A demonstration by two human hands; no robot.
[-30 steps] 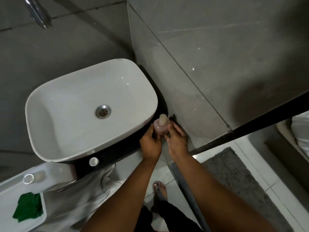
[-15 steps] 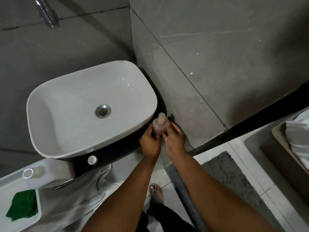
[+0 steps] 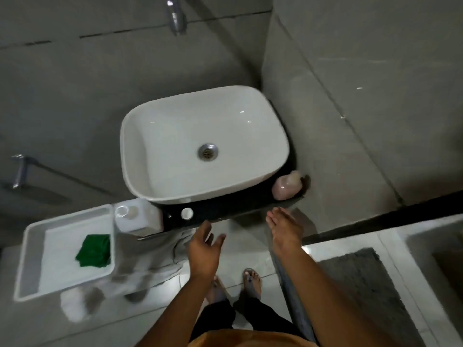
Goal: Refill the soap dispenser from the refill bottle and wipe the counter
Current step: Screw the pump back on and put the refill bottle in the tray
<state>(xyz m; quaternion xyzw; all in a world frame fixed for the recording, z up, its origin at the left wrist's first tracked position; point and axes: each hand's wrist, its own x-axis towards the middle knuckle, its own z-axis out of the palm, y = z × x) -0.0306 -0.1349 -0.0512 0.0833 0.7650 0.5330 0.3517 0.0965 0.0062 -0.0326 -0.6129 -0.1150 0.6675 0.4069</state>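
The pinkish soap dispenser (image 3: 288, 186) stands on the black counter (image 3: 225, 204) in the right corner, between the basin and the wall. The white refill bottle (image 3: 136, 217) stands uncapped at the counter's left end, and its white cap (image 3: 187, 213) lies on the counter nearby. A folded green cloth (image 3: 94, 250) lies in the white tray (image 3: 32, 249) at the left. My left hand (image 3: 204, 249) hovers below the counter's front edge, fingers spread, holding nothing. My right hand (image 3: 285, 227) is flat with straight fingers just in front of the counter, below the dispenser and apart from it.
A white basin (image 3: 175, 136) with a metal drain fills most of the counter; a tap (image 3: 174, 15) juts out above. Grey wall tiles close in on the right. A grey cloth (image 3: 160, 249) hangs below the counter. A grey mat (image 3: 370, 291) lies on the floor at right.
Both hands have let go of the soap dispenser and pulled back toward me. The view has swung left and back, bringing the tray and refill bottle into view.
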